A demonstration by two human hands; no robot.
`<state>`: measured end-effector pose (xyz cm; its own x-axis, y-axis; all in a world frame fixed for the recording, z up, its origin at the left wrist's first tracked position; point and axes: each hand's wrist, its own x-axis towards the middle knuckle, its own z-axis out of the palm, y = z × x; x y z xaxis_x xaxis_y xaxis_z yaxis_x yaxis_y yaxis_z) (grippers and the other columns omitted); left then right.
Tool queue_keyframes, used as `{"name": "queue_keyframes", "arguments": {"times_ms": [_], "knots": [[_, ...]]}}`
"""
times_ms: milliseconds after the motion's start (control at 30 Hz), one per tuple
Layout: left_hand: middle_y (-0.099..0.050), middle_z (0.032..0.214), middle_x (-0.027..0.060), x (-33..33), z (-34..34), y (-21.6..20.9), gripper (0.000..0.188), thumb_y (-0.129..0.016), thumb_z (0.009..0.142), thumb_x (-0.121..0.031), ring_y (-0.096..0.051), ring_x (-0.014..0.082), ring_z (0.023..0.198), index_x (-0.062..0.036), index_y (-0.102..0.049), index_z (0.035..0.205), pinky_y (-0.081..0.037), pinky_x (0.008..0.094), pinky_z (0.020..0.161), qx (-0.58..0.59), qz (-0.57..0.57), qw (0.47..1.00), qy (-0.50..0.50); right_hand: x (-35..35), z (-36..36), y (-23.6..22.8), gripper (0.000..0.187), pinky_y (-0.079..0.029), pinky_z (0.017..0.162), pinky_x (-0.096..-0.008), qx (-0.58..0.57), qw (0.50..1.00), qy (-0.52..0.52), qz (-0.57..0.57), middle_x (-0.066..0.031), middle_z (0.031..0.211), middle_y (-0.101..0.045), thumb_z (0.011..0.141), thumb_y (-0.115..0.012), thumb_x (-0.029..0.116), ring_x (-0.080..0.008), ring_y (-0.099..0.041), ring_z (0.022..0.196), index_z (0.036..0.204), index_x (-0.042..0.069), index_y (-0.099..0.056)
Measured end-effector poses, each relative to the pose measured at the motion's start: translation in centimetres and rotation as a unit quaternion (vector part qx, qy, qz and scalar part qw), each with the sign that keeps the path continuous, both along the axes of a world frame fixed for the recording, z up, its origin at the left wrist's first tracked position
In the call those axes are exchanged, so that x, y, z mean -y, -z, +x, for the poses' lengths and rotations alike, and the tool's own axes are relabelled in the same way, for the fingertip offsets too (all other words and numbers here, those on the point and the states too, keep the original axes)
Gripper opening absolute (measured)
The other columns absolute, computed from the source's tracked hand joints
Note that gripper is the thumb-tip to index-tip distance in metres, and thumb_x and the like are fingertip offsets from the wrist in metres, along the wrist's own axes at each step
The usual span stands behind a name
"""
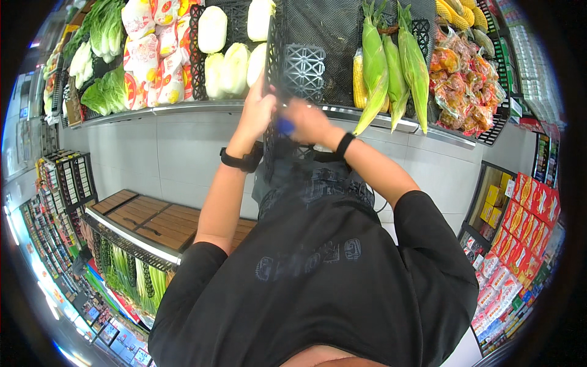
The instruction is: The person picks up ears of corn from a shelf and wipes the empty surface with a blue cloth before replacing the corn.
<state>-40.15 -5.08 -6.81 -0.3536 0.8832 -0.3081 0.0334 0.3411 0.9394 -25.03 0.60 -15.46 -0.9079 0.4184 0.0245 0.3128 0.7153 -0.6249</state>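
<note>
A black plastic lattice crate (pixel 269 150) stands on edge in front of my body, at the front rim of the vegetable shelf. My left hand (pixel 259 109) is closed on its side, thumb toward me. On the crate's right, my right hand (pixel 304 121) is smeared by motion but looks curled round a small blue thing (pixel 285 126), whose kind I cannot make out. Pale napa cabbages (pixel 236 64) lie just beyond my left hand. A grey plastic lattice block (pixel 305 67) rests on the dark mesh mat (pixel 327 30) beyond my right hand.
Green-husked corn (pixel 375 58) overhangs the shelf's metal front edge (pixel 183 108) at right, beside bagged produce (pixel 463 82). Leafy greens (pixel 105 92) and white-and-red wrapped packages (pixel 158 55) sit at left. Behind me on the left is a wooden-slatted stand (pixel 150 220).
</note>
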Motion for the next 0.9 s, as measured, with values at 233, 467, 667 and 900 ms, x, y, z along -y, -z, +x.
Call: {"name": "queue_keyframes", "arguments": {"times_ms": [233, 467, 667, 900], "knots": [[-0.050, 0.096, -0.0018, -1.8, -0.4, -0.8, 0.062, -0.046, 0.081, -0.010, -0.050, 0.0060, 0.065, -0.0167, -0.038, 0.142, -0.040, 0.0207, 0.047, 0.019, -0.020, 1.000, 0.002, 2.7, -2.1, 3.5, 0.048, -0.053, 0.075, -0.0382, 0.042, 0.990, 0.088, 0.102, -0.0147, 0.101, -0.052, 0.064, -0.073, 0.008, -0.0322, -0.055, 0.093, 0.108, 0.000, -0.055], [-0.050, 0.091, -0.0007, -2.2, -0.1, -0.8, 0.064, -0.046, 0.080, -0.008, -0.049, 0.0076, 0.064, -0.0141, -0.039, 0.143, -0.042, 0.0226, 0.052, 0.007, -0.031, 0.999, -0.012, 3.9, 4.7, 1.3, 0.045, -0.052, 0.080, -0.0386, -0.018, 0.973, -0.219, -0.062, -0.0109, 0.099, -0.053, 0.065, -0.073, 0.011, -0.0297, -0.056, 0.096, 0.109, 0.007, -0.063], [-0.051, 0.087, -0.0005, -2.7, -0.6, -1.2, 0.068, -0.045, 0.079, -0.007, -0.049, 0.0088, 0.061, -0.0160, -0.036, 0.146, -0.040, 0.0241, 0.045, 0.023, -0.065, 0.998, -0.009, 1.3, 1.4, -2.7, 0.043, -0.052, 0.078, -0.0403, -0.080, 0.996, -0.022, -0.042, -0.0121, 0.099, -0.055, 0.063, -0.072, 0.011, -0.0300, -0.057, 0.095, 0.105, 0.004, -0.064], [-0.051, 0.093, -0.0030, -2.9, -0.2, -2.0, 0.054, -0.048, 0.080, -0.014, -0.049, 0.0061, 0.065, -0.0125, -0.045, 0.133, -0.038, 0.0223, 0.048, 0.019, -0.079, 0.997, -0.005, 5.2, 3.5, -0.6, 0.044, -0.052, 0.075, -0.0369, 0.038, 0.968, -0.247, -0.011, -0.0068, 0.106, -0.051, 0.058, -0.080, 0.016, -0.0262, -0.052, 0.099, 0.098, 0.010, -0.064]]}}
